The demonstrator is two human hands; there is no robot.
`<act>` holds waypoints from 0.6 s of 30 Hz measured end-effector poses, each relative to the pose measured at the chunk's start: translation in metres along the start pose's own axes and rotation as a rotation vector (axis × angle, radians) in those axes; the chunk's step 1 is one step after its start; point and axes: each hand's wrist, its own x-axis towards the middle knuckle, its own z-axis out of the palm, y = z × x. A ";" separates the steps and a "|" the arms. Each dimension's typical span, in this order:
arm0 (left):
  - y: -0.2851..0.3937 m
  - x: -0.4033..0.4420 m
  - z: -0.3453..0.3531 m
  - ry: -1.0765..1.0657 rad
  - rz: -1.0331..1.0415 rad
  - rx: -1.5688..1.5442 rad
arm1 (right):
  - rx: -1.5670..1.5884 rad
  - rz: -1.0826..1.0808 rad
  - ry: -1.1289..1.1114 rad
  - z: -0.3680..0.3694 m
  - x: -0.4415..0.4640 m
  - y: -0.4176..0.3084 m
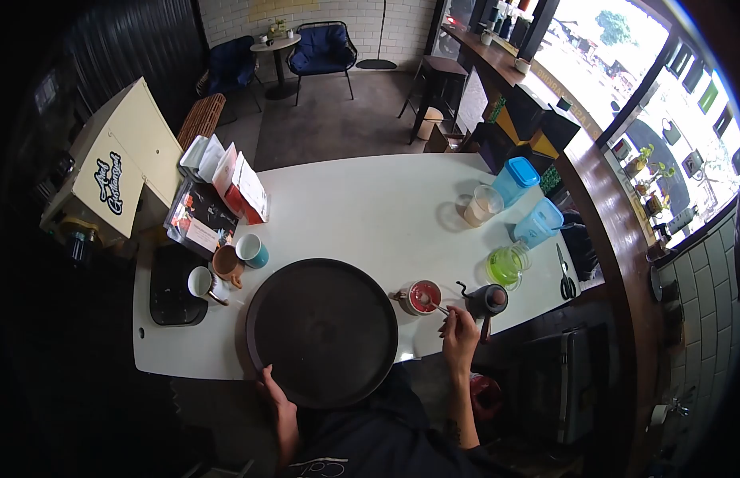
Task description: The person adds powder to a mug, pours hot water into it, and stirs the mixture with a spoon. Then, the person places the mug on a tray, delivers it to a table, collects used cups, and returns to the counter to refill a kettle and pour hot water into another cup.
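A large round black tray (322, 331) sits at the front edge of the white table, partly overhanging it. My left hand (278, 394) grips its lower-left rim, thumb on top and the other fingers hidden. To the tray's right stands a mug (404, 301) with a red inside and what looks like red liquid. My right hand (459, 328) pinches the handle of a spoon (440, 307) that dips into this mug. Close to the right hand stands a dark gooseneck kettle (489, 298), its handle pointing toward me.
Left of the tray are a white mug (201, 283), a brown mug (227, 263) and a teal cup (252, 248). At right stand a green pitcher (505, 267), blue-lidded container (516, 179), blue container (537, 223), beige cup (483, 205) and scissors (566, 275). Menus (241, 191) stand back left.
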 end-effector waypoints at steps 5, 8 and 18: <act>0.000 0.001 -0.001 -0.026 -0.030 -0.062 | 0.030 -0.009 -0.051 0.001 -0.002 0.001; 0.017 -0.024 0.021 0.068 0.028 0.014 | 0.041 -0.010 -0.002 0.001 0.001 0.004; 0.008 -0.012 0.012 0.031 -0.006 -0.021 | 0.048 0.021 -0.060 -0.005 0.010 0.002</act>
